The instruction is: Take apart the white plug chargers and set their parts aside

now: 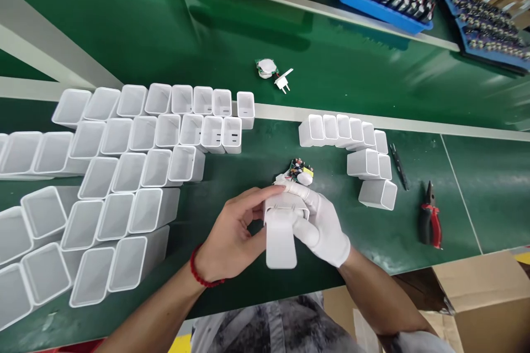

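Observation:
My left hand [240,231], bare with a red bead bracelet [202,271], grips the left side of a white plastic housing [285,203]. On its right side, my right hand [321,226] in a white glove closes around the same housing. From the housing's near end a flat white cover [281,242] hangs down toward me. Just beyond my fingers sits a circuit board with small components [300,171]; whether it joins the housing I cannot tell. Farther back lie another board with a round white part [266,68] and a white two-pin plug [282,81].
Rows of open white housings [143,208] fill the left of the green table. A smaller group of housings [364,164] stands right, beside a black pen-like tool [398,166] and red-handled pliers [430,218]. Blue trays of parts [387,15] rest on the back shelf. A cardboard box [484,281] is at lower right.

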